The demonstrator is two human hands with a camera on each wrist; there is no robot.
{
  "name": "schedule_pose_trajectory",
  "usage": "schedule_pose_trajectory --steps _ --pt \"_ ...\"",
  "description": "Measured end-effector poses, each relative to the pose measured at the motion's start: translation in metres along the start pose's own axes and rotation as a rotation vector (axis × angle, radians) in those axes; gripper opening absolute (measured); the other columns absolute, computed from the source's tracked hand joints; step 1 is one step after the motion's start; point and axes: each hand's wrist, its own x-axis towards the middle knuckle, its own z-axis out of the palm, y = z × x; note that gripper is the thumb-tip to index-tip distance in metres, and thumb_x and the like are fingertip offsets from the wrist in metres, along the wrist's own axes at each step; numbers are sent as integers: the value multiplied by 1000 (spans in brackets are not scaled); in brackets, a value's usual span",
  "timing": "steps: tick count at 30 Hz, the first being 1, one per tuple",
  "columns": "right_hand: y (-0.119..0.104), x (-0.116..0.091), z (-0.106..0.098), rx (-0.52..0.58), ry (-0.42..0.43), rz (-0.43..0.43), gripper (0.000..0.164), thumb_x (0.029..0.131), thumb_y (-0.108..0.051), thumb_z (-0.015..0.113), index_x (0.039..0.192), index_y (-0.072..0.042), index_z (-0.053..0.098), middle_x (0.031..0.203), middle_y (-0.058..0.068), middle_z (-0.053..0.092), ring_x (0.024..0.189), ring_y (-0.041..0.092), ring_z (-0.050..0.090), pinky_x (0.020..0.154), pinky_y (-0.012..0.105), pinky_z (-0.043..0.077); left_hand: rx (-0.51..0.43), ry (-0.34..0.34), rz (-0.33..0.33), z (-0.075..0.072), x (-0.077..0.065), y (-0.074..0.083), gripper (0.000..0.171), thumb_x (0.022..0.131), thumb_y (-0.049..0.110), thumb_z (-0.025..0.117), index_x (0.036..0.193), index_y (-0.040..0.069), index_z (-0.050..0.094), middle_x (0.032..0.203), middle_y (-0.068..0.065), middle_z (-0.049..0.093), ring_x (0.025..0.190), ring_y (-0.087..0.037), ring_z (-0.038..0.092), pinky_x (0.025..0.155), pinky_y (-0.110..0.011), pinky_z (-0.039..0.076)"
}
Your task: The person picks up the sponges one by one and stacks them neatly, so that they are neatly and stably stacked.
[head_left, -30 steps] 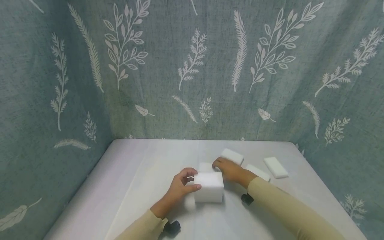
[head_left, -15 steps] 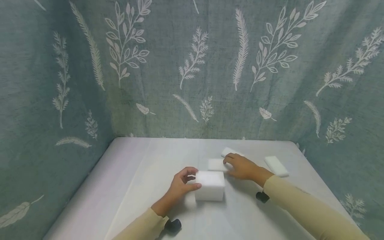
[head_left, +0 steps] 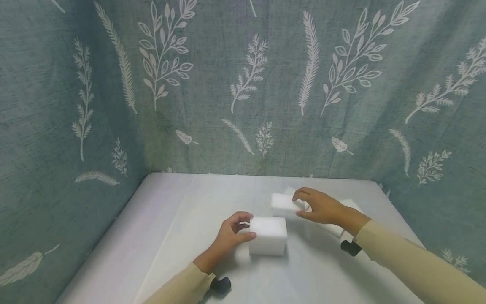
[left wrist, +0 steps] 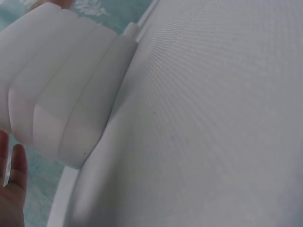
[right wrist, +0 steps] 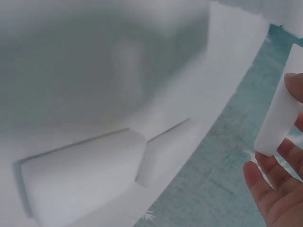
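Several white sponge-like blocks are piled in a neat stack (head_left: 268, 236) near the middle of the table; their layers show in the left wrist view, where the stack (left wrist: 71, 90) fills the left side. My left hand (head_left: 229, 232) holds the stack's left end, thumb at the front face and bent fingers at the back. Behind and right of the stack, my right hand (head_left: 322, 207) pinches one single white block (head_left: 282, 203) by its right end. In the right wrist view that block (right wrist: 279, 113) stands between thumb and fingers, raised off the table.
More white blocks lie flat at the right: one loose block (head_left: 334, 229) is partly hidden under my right hand, another (head_left: 352, 205) lies behind the forearm. A third block (head_left: 290, 191) shows behind the held one. A leaf-patterned curtain (head_left: 243, 84) surrounds the table (head_left: 212, 190).
My right hand has moved right, taking the single block from behind the stack and lifting it. The left hand and the stack have stayed in place.
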Motion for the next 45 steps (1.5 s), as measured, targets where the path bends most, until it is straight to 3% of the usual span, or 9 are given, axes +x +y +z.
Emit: schedule_pose_trajectory --steps 8,16,23,29,34,45 --pt "-12 -8 -8 5 35 -17 34 90 -31 71 120 -20 60 127 -1 54 120 22 52 94 44 47 14 15 -3 0 4 -10 43 80 4 78 118 1 60 116 -12 60 108 -25 56 98 -48 45" --pt "-25 -9 -11 14 60 -48 35 89 -31 72 120 -19 61 129 0 54 122 21 50 96 42 47 8 20 4 -2 4 -10 43 79 7 79 118 2 61 115 -11 60 107 -26 56 98 -50 44" --pt "-32 -8 -5 56 94 -86 34 89 -30 72 119 -18 61 129 1 55 122 19 49 99 42 45 -8 22 -30 -2 7 -8 46 78 1 78 121 0 59 118 -13 60 110 -25 55 101 -50 42" --pt "-39 -9 2 74 77 -86 34 90 -33 71 119 -20 60 131 -2 53 125 18 48 100 42 44 -25 12 -17 0 5 4 51 78 -5 75 124 -11 54 120 -22 57 110 -32 54 101 -60 37" --pt "-44 -12 7 87 67 -89 35 89 -33 71 120 -21 60 131 -4 53 125 18 48 99 43 45 -19 1 -16 3 1 20 50 79 -2 75 123 -12 53 119 -21 58 110 -33 54 101 -62 35" --pt "-51 -12 18 111 99 -155 34 89 -30 71 119 -18 60 129 -1 54 122 18 50 98 41 46 -10 10 -27 4 -2 20 48 79 -3 76 122 -8 57 120 -21 58 110 -33 54 100 -57 39"
